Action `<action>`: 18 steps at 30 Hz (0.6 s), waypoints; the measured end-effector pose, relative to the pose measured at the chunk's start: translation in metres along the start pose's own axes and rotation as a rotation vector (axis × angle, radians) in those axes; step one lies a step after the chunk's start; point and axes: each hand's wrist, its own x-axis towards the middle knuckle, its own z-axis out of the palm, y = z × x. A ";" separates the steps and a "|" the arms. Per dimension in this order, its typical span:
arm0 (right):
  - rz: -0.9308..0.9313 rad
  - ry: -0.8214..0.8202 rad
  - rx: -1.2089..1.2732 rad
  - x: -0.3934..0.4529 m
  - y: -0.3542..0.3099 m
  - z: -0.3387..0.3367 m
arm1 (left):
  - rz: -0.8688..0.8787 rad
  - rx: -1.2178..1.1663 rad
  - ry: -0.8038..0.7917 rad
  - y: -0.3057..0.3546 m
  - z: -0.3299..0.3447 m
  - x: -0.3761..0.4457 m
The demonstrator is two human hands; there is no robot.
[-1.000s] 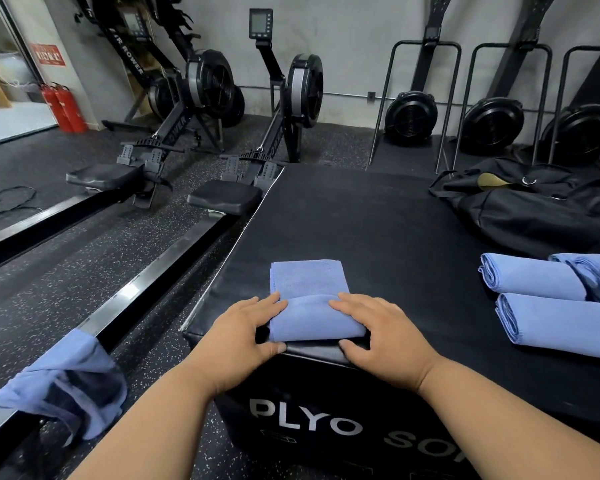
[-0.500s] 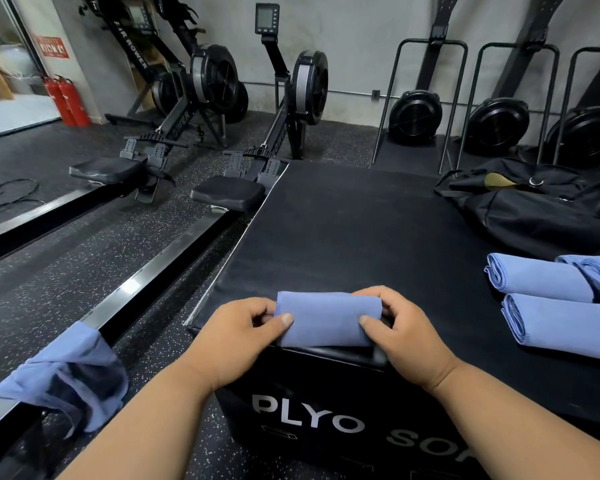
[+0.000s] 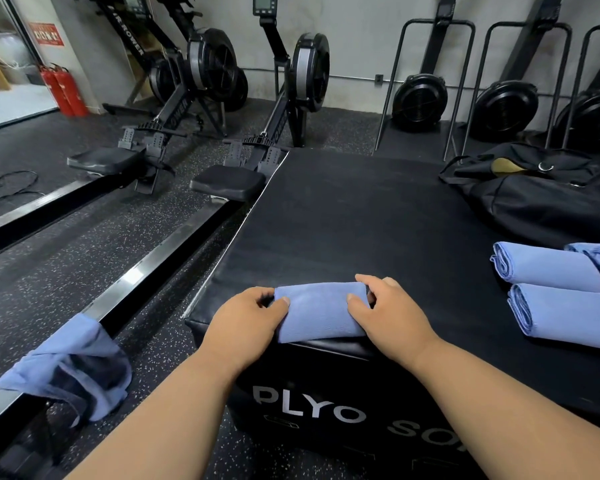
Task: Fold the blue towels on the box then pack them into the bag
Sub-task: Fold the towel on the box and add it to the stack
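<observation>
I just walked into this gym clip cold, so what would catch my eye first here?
Two bare hands, left hand and right hand, grip a rolled blue towel at the near edge of a black plyo box. Finished towel rolls lie to its right, before a black bag.

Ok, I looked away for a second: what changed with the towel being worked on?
The towel was rolled up from its near end into a short roll; the left hand and right hand now grip its ends. The rolled towels and bag stayed put.
</observation>
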 end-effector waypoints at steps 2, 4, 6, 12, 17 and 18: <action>0.015 -0.030 -0.058 -0.001 -0.004 -0.002 | -0.011 0.033 -0.015 0.006 0.001 -0.001; 0.025 -0.038 -0.074 -0.001 -0.008 -0.003 | -0.026 0.036 -0.010 0.008 0.000 -0.001; 0.033 -0.030 -0.034 -0.002 -0.008 -0.004 | -0.039 0.011 0.005 0.010 0.000 -0.003; 0.007 -0.003 0.157 -0.010 -0.004 -0.009 | 0.022 -0.088 0.041 0.015 0.006 -0.014; -0.162 0.193 0.061 -0.019 0.004 -0.010 | 0.232 0.043 0.231 0.027 0.016 -0.022; -0.283 0.245 -0.007 -0.020 0.005 -0.009 | 0.339 0.100 0.251 0.033 0.019 -0.023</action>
